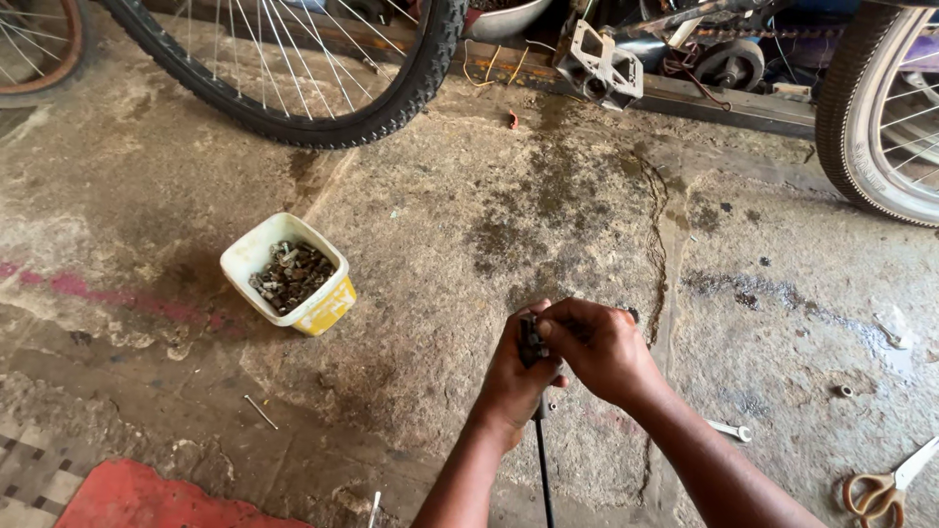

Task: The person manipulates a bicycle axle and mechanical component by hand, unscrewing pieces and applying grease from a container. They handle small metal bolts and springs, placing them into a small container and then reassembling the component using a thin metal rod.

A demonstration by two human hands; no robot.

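Both my hands meet low in the middle of the head view. My left hand (511, 383) grips a thin dark metal rod (541, 469) near its top, and the rod runs down toward me. My right hand (599, 350) is closed over a small dark metal fitting (531, 344) at the rod's upper end. My fingers hide most of that fitting.
A cream and yellow tub (323, 311) of nuts and bolts sits on the stained concrete floor to the left. Bicycle wheels (391, 98) and a pedal (602, 64) line the far edge. A small wrench (732, 429), scissors (885, 489) and a nail (260, 412) lie nearby.
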